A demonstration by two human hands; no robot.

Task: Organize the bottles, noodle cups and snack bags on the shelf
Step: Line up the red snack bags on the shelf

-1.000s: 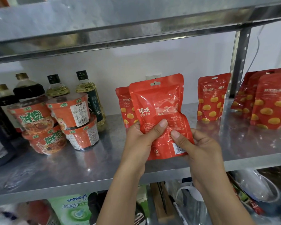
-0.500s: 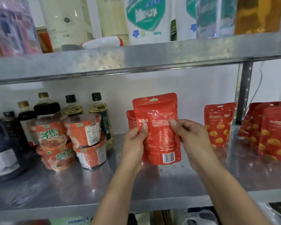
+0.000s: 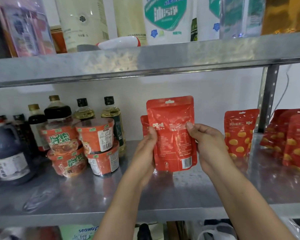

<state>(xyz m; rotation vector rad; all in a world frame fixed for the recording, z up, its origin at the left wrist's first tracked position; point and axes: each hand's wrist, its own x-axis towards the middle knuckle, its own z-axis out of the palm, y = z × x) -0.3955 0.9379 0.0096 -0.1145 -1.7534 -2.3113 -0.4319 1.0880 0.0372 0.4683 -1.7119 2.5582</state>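
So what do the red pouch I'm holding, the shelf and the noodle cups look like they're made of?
The red pouch looks like glossy plastic film: it crinkles and throws glare. The shelf is bare metal, likely galvanised or stainless steel: grey sheen, blurred reflections. The noodle cups seem paper or plastic tubs, unclear which, under shiny clear wrap.

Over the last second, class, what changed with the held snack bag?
The snack bag moved back over the shelf and straightened upright; the left hand and right hand kept gripping its sides. Noodle cups, bottles and other bags stayed put.
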